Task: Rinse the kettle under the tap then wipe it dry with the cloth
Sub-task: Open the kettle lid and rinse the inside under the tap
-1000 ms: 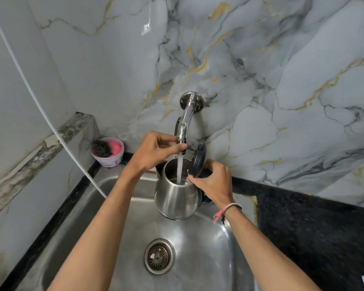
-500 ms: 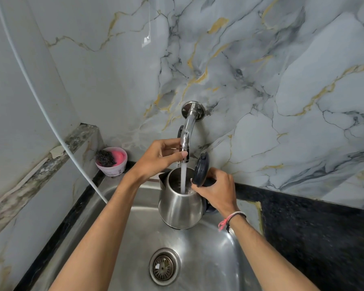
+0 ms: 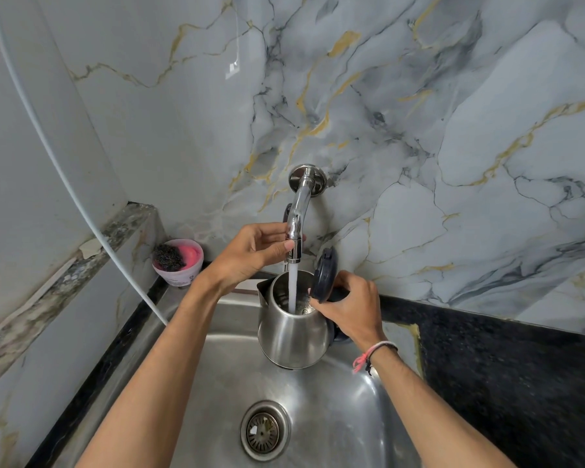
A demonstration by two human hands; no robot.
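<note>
The left hand (image 3: 250, 253) is pinching the spout end of the curved chrome wall tap (image 3: 298, 214) between thumb and fingers, forearm reaching up from lower left. The right hand (image 3: 350, 307) is curling closed around the handle side of the brushed steel kettle (image 3: 293, 332), holding it at frame centre above the stainless sink (image 3: 335, 417). Its dark round lid (image 3: 324, 273) is standing open while water is streaming inside.

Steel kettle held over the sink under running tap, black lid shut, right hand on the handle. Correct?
No: the black lid is flipped open, as the head view shows, with water running into the steel kettle. Right hand on the handle over the steel sink, yes.
</note>
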